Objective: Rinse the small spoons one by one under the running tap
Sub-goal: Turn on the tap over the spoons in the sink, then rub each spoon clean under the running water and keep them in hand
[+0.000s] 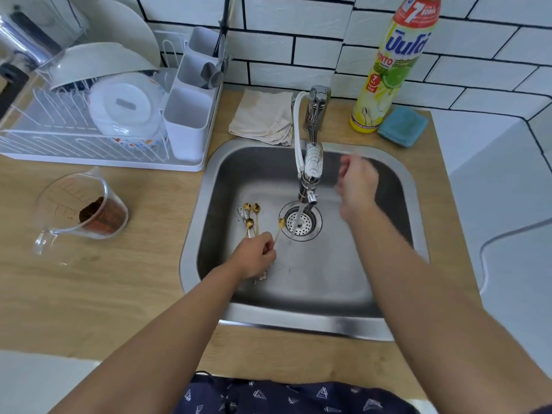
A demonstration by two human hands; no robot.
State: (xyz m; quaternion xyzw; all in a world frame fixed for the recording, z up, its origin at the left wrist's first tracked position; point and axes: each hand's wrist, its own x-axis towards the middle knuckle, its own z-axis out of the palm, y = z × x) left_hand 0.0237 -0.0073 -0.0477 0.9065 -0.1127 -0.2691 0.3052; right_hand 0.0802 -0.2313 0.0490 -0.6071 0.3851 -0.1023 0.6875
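Note:
Water runs from the tap (pixel 310 171) onto the drain strainer (pixel 301 222) in the steel sink (pixel 397 180). My left hand (pixel 254 255) pinches the thin handle of a small gold spoon (pixel 280 225), whose bowl sits just left of the water stream. Several more small gold spoons (pixel 250 218) lie in a bunch on the sink floor, left of the drain. My right hand (pixel 357 182) hovers to the right of the tap, blurred, fingers loosely curled and holding nothing.
A dish rack (pixel 83 138) with bowls and a white cutlery holder (pixel 186 127) stands at the back left. A glass measuring jug (pixel 80 210) with brown powder sits left of the sink. A folded cloth (pixel 263 118), a detergent bottle (pixel 391 70) and a blue sponge (pixel 403 127) line the back.

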